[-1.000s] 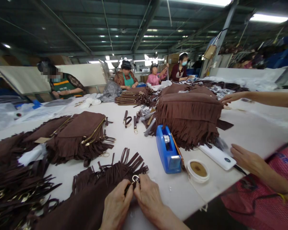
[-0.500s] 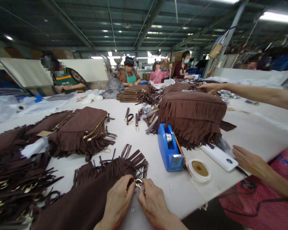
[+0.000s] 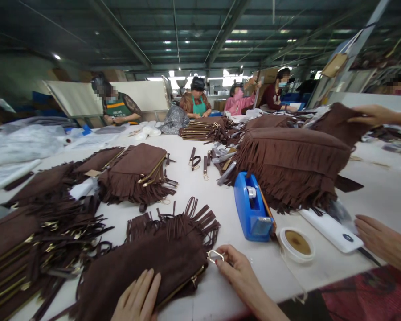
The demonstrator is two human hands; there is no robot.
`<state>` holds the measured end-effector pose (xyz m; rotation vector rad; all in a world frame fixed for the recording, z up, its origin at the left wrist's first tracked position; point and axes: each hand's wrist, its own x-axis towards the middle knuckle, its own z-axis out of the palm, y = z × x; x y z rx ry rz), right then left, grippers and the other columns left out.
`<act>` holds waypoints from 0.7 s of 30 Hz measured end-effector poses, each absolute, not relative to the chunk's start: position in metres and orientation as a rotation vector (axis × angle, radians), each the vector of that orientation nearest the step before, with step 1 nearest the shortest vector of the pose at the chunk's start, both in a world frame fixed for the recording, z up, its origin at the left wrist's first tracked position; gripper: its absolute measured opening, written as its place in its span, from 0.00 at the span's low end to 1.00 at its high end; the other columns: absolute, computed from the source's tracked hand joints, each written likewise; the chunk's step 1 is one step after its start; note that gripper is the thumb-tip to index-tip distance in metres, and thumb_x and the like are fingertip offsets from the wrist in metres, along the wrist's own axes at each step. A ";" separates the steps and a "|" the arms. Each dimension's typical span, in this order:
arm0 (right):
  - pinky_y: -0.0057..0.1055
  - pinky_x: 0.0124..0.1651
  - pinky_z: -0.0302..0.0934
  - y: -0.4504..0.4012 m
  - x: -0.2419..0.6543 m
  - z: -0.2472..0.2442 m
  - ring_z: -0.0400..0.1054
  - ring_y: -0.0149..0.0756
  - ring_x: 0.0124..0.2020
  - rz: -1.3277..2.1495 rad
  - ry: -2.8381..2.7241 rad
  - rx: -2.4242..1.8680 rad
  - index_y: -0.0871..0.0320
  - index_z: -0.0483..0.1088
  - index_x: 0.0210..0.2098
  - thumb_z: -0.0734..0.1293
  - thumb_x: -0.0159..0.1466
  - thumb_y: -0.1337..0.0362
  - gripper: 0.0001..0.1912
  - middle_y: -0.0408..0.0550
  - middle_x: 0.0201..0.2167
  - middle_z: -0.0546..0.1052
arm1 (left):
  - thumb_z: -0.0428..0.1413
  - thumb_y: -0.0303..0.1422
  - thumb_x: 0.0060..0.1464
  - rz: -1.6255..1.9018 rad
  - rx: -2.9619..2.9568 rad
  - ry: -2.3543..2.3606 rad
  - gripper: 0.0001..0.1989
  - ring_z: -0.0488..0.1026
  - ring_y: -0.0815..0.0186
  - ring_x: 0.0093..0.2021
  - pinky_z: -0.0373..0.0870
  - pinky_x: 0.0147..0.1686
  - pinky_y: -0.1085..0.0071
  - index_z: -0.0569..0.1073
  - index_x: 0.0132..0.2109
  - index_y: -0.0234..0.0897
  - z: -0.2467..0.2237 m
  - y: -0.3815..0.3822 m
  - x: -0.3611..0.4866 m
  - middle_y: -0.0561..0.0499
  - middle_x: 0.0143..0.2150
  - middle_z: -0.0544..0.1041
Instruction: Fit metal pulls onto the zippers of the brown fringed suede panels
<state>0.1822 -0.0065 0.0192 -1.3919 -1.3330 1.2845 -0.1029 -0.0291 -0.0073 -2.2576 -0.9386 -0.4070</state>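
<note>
A dark brown fringed bag [image 3: 173, 247] lies flat on the white table before me, its gold zipper along the near edge. My left hand [image 3: 138, 296] rests on the bag's near side with fingers stretched out flat. At the bag's right end, my right hand [image 3: 235, 269] pinches a gold metal ring [image 3: 215, 256] between thumb and fingers. The ring sits against the bag's corner; how it is fastened there is hard to make out. Fringe strips spread out from the bag's far side.
Stacked fringed bags [image 3: 137, 167] lie left; another pile [image 3: 290, 156] stands right. Near me are a blue tape dispenser [image 3: 252, 209], a round white tub [image 3: 296, 244] and a white device [image 3: 332, 229]. A co-worker's hand [image 3: 382, 238] is at right; several people work across the table.
My hands have come apart: the left now lies flat on the bag, the right keeps the ring. The view has turned left. The co-worker at right has lifted a brown bag.
</note>
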 end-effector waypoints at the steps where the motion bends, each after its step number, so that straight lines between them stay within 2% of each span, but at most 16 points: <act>1: 0.25 0.25 0.46 -0.006 0.183 0.019 0.52 0.28 0.22 1.287 -1.335 -1.394 0.59 0.65 0.33 0.59 0.55 0.58 0.11 0.36 0.20 0.58 | 0.45 0.26 0.50 -0.382 -2.253 -0.942 0.30 0.75 0.61 0.42 0.66 0.41 0.68 0.55 0.62 0.28 -0.007 -0.030 -0.102 0.42 0.42 0.78; 3: 0.24 0.25 0.47 -0.006 0.184 0.019 0.52 0.28 0.22 1.255 -1.351 -1.408 0.59 0.66 0.33 0.60 0.56 0.57 0.12 0.36 0.20 0.58 | 0.45 0.23 0.48 -0.311 -2.258 -0.975 0.24 0.74 0.61 0.45 0.66 0.43 0.69 0.66 0.54 0.30 -0.007 -0.030 -0.101 0.42 0.46 0.77; 5: 0.25 0.26 0.51 -0.007 0.184 0.017 0.56 0.29 0.24 1.182 -1.413 -1.429 0.59 0.67 0.33 0.59 0.57 0.56 0.12 0.37 0.21 0.60 | 0.44 0.21 0.47 -0.270 -2.267 -1.033 0.21 0.74 0.63 0.46 0.68 0.43 0.72 0.71 0.48 0.32 -0.006 -0.029 -0.099 0.43 0.46 0.77; 9: 0.26 0.30 0.59 -0.012 0.188 0.003 0.64 0.32 0.28 0.953 -1.628 -1.497 0.57 0.68 0.34 0.57 0.61 0.54 0.15 0.41 0.24 0.69 | 0.40 0.16 0.44 -0.273 -2.300 -1.194 0.25 0.75 0.64 0.43 0.71 0.38 0.74 0.73 0.45 0.33 0.005 -0.030 -0.085 0.44 0.43 0.78; 12: 0.29 0.35 0.64 -0.011 0.196 -0.010 0.70 0.36 0.34 0.497 -1.780 -1.508 0.56 0.67 0.40 0.58 0.62 0.53 0.15 0.48 0.34 0.75 | 0.40 0.14 0.43 -0.225 -2.337 -1.375 0.25 0.75 0.58 0.44 0.73 0.38 0.67 0.73 0.44 0.29 0.011 -0.030 -0.063 0.39 0.44 0.78; 14: 0.33 0.41 0.64 -0.004 0.199 -0.013 0.70 0.41 0.40 0.051 -1.896 -1.382 0.57 0.65 0.45 0.60 0.61 0.53 0.18 0.53 0.41 0.74 | 0.43 0.16 0.46 -0.219 -2.366 -1.500 0.21 0.74 0.54 0.46 0.72 0.39 0.63 0.71 0.46 0.27 0.010 -0.026 -0.048 0.36 0.45 0.76; 16: 0.37 0.46 0.62 0.003 0.195 -0.009 0.69 0.43 0.45 -0.247 -2.040 -1.193 0.58 0.63 0.50 0.60 0.60 0.55 0.21 0.55 0.45 0.73 | 0.46 0.20 0.49 -0.229 -2.359 -1.572 0.18 0.72 0.52 0.48 0.72 0.41 0.61 0.70 0.48 0.26 0.008 -0.022 -0.039 0.34 0.47 0.75; 18: 0.37 0.48 0.59 0.008 0.185 -0.002 0.68 0.42 0.47 -0.387 -2.209 -1.006 0.58 0.62 0.52 0.60 0.60 0.58 0.22 0.53 0.47 0.73 | 0.48 0.26 0.52 -0.346 -2.320 -1.574 0.16 0.71 0.52 0.49 0.71 0.43 0.59 0.70 0.48 0.27 0.006 -0.022 -0.035 0.34 0.48 0.75; 21: 0.38 0.49 0.55 0.012 0.168 -0.001 0.69 0.40 0.45 -0.502 -2.350 -0.865 0.59 0.65 0.49 0.59 0.60 0.59 0.19 0.50 0.45 0.75 | 0.48 0.30 0.54 -0.692 -2.283 -1.420 0.15 0.72 0.54 0.48 0.70 0.45 0.59 0.70 0.47 0.29 0.002 -0.039 -0.037 0.38 0.45 0.76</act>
